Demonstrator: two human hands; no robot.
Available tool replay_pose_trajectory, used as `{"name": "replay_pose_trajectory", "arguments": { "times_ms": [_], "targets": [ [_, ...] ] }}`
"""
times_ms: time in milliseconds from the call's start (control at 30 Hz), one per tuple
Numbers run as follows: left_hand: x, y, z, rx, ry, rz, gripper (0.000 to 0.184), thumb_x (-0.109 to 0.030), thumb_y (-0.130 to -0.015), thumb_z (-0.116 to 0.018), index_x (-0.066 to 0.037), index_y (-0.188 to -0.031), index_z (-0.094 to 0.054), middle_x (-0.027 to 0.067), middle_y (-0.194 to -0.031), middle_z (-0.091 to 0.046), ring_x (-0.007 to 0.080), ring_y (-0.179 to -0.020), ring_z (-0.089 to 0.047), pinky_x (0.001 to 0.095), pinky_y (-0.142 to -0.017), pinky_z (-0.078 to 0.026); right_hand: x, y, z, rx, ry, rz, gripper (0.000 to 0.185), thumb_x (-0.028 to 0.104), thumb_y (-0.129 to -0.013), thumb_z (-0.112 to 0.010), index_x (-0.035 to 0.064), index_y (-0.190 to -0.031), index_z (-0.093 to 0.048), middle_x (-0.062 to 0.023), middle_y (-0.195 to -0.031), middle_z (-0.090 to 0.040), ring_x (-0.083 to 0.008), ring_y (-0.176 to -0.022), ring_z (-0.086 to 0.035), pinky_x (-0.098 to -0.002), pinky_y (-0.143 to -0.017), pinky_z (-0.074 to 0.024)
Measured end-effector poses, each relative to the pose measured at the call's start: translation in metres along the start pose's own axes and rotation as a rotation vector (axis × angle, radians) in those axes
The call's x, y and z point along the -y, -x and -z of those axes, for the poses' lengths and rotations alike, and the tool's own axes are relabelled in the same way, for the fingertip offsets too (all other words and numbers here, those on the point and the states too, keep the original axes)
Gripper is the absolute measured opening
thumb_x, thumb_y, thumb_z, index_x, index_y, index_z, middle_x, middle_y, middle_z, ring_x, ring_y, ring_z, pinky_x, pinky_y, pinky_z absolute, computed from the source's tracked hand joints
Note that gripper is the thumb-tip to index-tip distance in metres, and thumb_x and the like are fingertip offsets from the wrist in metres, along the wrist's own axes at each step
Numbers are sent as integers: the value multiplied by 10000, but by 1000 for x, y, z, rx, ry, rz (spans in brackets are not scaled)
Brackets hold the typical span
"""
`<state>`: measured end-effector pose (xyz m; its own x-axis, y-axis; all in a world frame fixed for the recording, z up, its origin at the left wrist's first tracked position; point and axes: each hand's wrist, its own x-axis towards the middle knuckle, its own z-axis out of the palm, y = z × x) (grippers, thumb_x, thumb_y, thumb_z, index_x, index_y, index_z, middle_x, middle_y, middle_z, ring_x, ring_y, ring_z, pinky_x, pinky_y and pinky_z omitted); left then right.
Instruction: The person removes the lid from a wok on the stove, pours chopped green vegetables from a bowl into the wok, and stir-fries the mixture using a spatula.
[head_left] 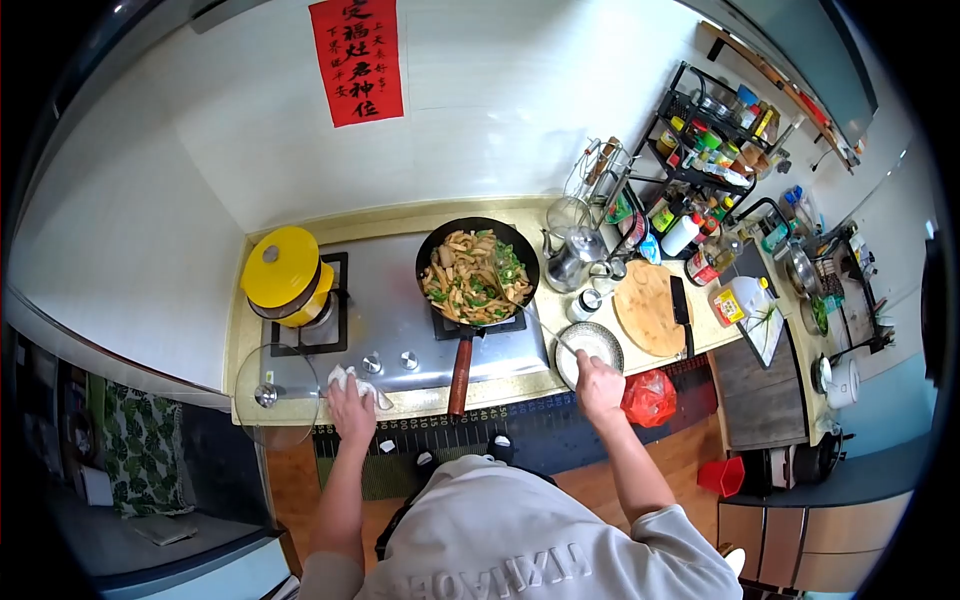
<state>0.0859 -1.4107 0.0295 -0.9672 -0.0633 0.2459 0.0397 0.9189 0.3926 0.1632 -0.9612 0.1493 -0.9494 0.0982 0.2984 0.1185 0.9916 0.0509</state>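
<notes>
My right hand (600,388) is closed round the end of a long-handled metal spatula (545,328). The spatula's other end lies among the stir-fried strips and green pieces (475,275) in a black frying pan (424,238). Under the spatula's handle, beside my hand, is a white plate with a patterned rim (617,343). My left hand (352,410) rests at the counter's front edge with its fingers on a crumpled white cloth (383,398). The pan sits on the stove's right burner, its wooden handle (461,375) pointing towards me, untouched.
A glass lid (275,410) overhangs the counter edge at left. A yellow pot (280,268) stands on the left burner. Right of the pan are a kettle (570,268), a round cutting board (645,310), a knife (681,302) and bottles. A red bag (650,398) hangs near my right hand.
</notes>
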Motion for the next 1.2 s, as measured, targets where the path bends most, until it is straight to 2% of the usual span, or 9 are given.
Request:
{"name": "replay_pose_trajectory", "arguments": {
  "times_ms": [200, 333, 600, 733, 833, 933, 1000, 1100, 1200],
  "targets": [
    [31, 13, -13, 280, -96, 94, 382, -66, -762, -756, -19, -1113, -612, 187, -1146, -558, 392, -1121, -528, 465, -979, -443, -1, 31, -1, -141, -120, -34, 238, 112, -852, -628, 125, -1087, -658, -89, -686, -615, -297, -567, -643, -409, -513, -512],
    [48, 21, -19, 92, -8, 250, 383, -20, -775, -704, -6, -1139, -586, 215, -1204, -527, 413, -1145, -518, 457, -996, -440, 1, 50, -11, -99, -234, -127, 201, 160, -901, -645, 118, -1097, -654, -117, -732, -659, -331, -612, -658, -436, -548, -518],
    [21, 15, -2, 191, 15, 151, 683, -146, -800, -732, -41, -1422, -471, 271, -1448, -413, 452, -1327, -405, 497, -1123, -340, 13, 58, -6, 31, -524, -415, 230, 219, -900, -685, 103, -1097, -702, -183, -808, -705, -376, -770, -700, -457, -699, -553],
    [-1, 12, 16, -76, 14, -89, 696, -169, -803, -741, -59, -1434, -469, 257, -1410, -462, 436, -1333, -418, 501, -1126, -337, 4, 26, 23, -34, -529, -342, 214, 236, -901, -697, 101, -1065, -721, -189, -789, -695, -383, -732, -691, -446, -652, -550],
    [-51, 5, 32, 201, 370, -117, 538, -227, -854, -734, -14, -1319, -566, 228, -1359, -520, 409, -1289, -474, 476, -1112, -363, -5, -29, 67, -88, -423, -119, 131, 216, -916, -679, 109, -982, -716, -162, -735, -678, -373, -686, -677, -453, -602, -525],
    [-101, 5, 32, 512, 621, -81, 518, -313, -993, -603, -16, -1409, -521, 239, -1396, -531, 387, -1303, -514, 445, -1099, -404, -8, -86, 96, -8, -241, 124, 162, 251, -920, -657, 104, -859, -689, -133, -680, -656, -364, -646, -659, -466, -571, -500],
    [-131, 5, 32, 578, 727, -64, 511, -277, -1011, -589, -30, -1446, -481, 210, -1391, -539, 312, -1264, -557, 394, -958, -523, 6, -111, 96, 27, -278, 153, 215, 286, -917, -651, 106, -804, -680, -131, -690, -663, -361, -652, -661, -478, -577, -499],
    [-146, 5, 27, 518, 678, -198, 516, -280, -1020, -585, -31, -1456, -468, 200, -1389, -539, 287, -1232, -577, 367, -922, -535, 32, -125, 61, 200, -341, -10, 193, 319, -897, -676, 137, -893, -741, -148, -768, -702, -370, -752, -688, -491, -684, -532],
    [-140, 11, 34, 560, 730, -69, 510, -266, -1023, -584, -34, -1461, -463, 193, -1381, -543, 272, -1202, -589, 347, -906, -535, 35, -107, 35, 291, -394, -187, 208, 343, -896, -682, 154, -935, -759, -156, -832, -721, -359, -836, -698, -483, -742, -546]
  ]
}}
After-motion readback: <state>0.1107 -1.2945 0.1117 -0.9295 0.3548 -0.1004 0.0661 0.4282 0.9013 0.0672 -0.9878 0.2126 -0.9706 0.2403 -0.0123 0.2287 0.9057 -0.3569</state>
